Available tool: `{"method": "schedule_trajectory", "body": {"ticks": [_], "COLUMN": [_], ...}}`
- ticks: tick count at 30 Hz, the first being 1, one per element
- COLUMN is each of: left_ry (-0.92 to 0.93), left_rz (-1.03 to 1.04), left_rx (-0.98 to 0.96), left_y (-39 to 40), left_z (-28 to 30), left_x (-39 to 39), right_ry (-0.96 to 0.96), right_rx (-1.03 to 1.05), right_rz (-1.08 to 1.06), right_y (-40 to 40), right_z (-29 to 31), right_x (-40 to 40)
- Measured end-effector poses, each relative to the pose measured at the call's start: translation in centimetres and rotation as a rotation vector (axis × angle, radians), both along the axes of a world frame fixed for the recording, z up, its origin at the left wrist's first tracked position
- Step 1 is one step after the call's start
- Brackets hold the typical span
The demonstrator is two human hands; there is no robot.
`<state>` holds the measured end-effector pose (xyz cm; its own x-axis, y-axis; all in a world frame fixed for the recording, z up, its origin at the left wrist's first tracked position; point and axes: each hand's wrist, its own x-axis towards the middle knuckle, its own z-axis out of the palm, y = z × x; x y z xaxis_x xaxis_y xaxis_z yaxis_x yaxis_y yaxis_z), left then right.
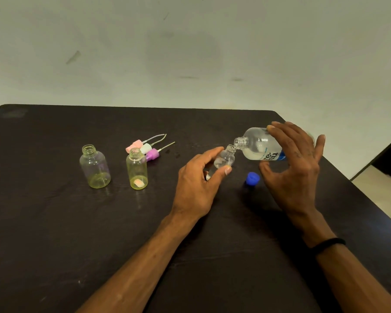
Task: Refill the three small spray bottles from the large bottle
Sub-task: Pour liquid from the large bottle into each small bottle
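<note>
My right hand grips the large clear bottle with a blue-and-white label, tipped on its side, its open mouth touching the neck of a small clear bottle. My left hand holds that small bottle tilted toward the large one; clear liquid sits inside it. Two more small bottles stand upright and uncapped on the left: a wider one and a narrower one with a pale scrap at its bottom. Three spray heads lie behind them: pink, white and purple.
A blue cap lies on the dark table between my hands. The table's far edge meets a pale wall; its right edge runs diagonally close behind my right hand. A black band circles my right wrist.
</note>
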<state>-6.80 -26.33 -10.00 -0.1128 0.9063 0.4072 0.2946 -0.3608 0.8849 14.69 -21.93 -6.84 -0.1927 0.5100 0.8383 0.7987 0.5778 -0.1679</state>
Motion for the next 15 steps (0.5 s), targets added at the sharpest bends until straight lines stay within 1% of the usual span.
{"method": "schedule_trajectory", "body": {"ticks": [15], "left_ry": [-0.009], "left_rz": [0.002], "left_rx": [-0.008], "left_y": [0.04], "left_z": [-0.01], "left_x": [0.05], "right_ry": [-0.001], "right_rx": [-0.002], "right_rz": [-0.005], "right_y": [-0.1], "right_z": [0.08], "right_x": [-0.03]}}
